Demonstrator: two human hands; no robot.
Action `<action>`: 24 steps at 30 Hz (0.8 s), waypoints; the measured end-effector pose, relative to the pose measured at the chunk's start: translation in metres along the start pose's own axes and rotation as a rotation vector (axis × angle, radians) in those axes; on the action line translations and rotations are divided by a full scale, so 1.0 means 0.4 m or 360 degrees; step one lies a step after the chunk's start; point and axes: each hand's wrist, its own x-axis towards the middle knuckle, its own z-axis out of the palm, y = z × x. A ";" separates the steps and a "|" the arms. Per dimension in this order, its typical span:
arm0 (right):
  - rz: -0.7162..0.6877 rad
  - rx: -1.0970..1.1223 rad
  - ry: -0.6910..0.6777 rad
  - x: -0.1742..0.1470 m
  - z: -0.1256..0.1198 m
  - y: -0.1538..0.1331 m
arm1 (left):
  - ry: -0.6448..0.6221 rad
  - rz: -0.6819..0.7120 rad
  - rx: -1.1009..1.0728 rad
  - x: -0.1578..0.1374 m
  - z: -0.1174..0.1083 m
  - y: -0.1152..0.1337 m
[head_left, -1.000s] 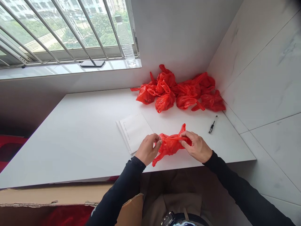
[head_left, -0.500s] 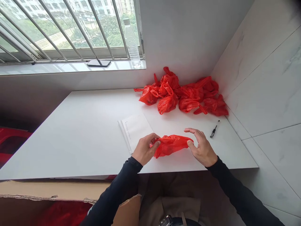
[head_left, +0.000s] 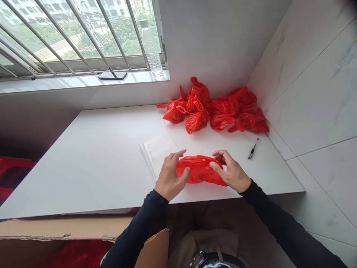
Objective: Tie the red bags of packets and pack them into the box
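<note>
A crumpled red plastic bag [head_left: 199, 172] lies stretched sideways near the front edge of the white table. At its left end is my left hand [head_left: 171, 176], fingers and thumb spread apart around the plastic without pinching it. My right hand [head_left: 232, 173] is over the bag's right end, thumb lying across the plastic and fingers bent, with a gap between them. The palm side of the right hand is partly hidden. Just behind my left hand, a white notebook [head_left: 163, 147] with small printed marks rests on the table.
Several knotted red bags [head_left: 197, 123] are heaped at the back right by the wall. A black pen [head_left: 252, 152] lies to the right. On the windowsill are a phone [head_left: 113, 75] and a clear bottle [head_left: 153, 54]. A cardboard box [head_left: 69, 226] stands below the front edge.
My left hand has loosened its pinch on the bag and spread its fingers. My right hand has shifted left over the bag's right end. The camera view has shifted slightly.
</note>
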 end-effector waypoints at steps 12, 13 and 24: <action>0.0021 0.0430 0.0219 -0.034 -0.038 -0.022 | 0.0449 -0.0497 -0.0427 -0.031 -0.055 0.017; -0.0008 0.0401 0.0175 -0.038 -0.033 -0.027 | 0.0408 -0.0485 -0.0440 -0.039 -0.058 0.030; -0.0117 0.0207 0.0440 0.027 -0.088 -0.145 | 0.0473 -0.0212 -0.0514 0.012 -0.114 0.107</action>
